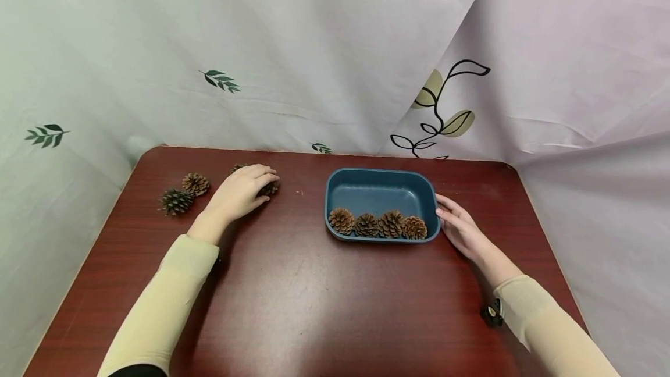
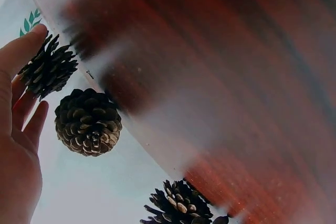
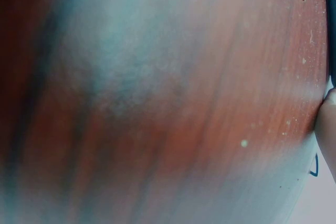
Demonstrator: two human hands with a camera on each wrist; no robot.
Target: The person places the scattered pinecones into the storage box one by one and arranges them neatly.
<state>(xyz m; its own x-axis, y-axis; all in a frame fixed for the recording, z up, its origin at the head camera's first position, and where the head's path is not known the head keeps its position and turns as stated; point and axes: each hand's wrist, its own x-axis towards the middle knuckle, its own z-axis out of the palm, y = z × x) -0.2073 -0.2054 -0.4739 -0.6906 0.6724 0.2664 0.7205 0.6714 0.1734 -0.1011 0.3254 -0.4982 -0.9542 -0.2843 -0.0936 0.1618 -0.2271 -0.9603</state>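
Note:
In the head view my left hand [image 1: 242, 192] reaches over the far left of the table, with a pine cone [image 1: 268, 188] partly hidden under its fingers. The left wrist view shows the thumb and fingers around that cone [image 2: 50, 69]. Another pine cone [image 1: 239, 167] peeks out behind the hand and appears whole beside the fingers in the left wrist view [image 2: 88, 121]. My right hand [image 1: 463, 230] lies against the right wall of a blue rectangular bin [image 1: 377, 174], fingers extended along its side. Several brown pine cones [image 1: 366, 225] sit in a row along the bin's near wall.
Two more pine cones, a brown one [image 1: 196, 184] and a darker one [image 1: 176, 202], lie left of my left hand. The reddish-brown wooden table [image 1: 293, 295] ends at the back against a white leaf-printed cloth [image 1: 293, 57].

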